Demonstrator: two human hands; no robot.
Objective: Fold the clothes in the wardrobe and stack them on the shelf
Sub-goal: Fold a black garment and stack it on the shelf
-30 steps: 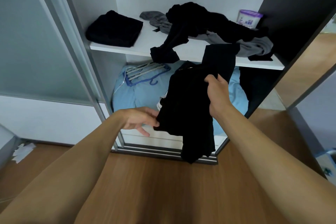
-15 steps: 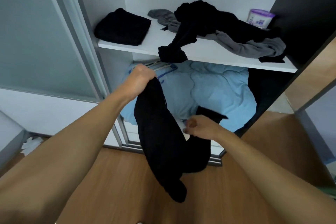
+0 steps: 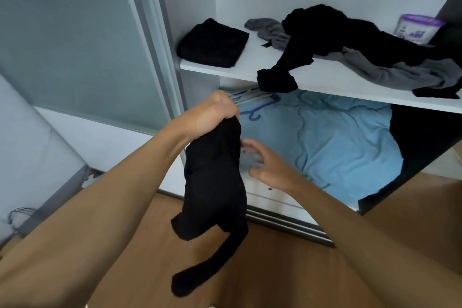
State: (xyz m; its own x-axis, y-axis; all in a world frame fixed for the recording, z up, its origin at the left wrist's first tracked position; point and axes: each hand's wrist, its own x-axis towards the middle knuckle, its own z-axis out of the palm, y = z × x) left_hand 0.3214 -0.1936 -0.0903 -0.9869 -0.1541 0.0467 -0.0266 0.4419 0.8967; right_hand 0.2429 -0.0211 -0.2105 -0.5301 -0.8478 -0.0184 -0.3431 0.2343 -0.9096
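Black garment [image 3: 215, 182] hangs bunched from our left hand [image 3: 212, 117], fist gripping its top edge just below the shelf [image 3: 250, 67] front. Our right hand [image 3: 265, 167] is beside it, fingers spread and loosely bent, holding nothing. On the shelf we note a folded black item [image 3: 212, 44] at its left end, an unfolded black and grey heap [image 3: 350, 42] toward its right, and a purple-lidded tub [image 3: 415, 29] behind. Under the shelf: blue bedding [image 3: 337, 145], hangers [image 3: 252, 100].
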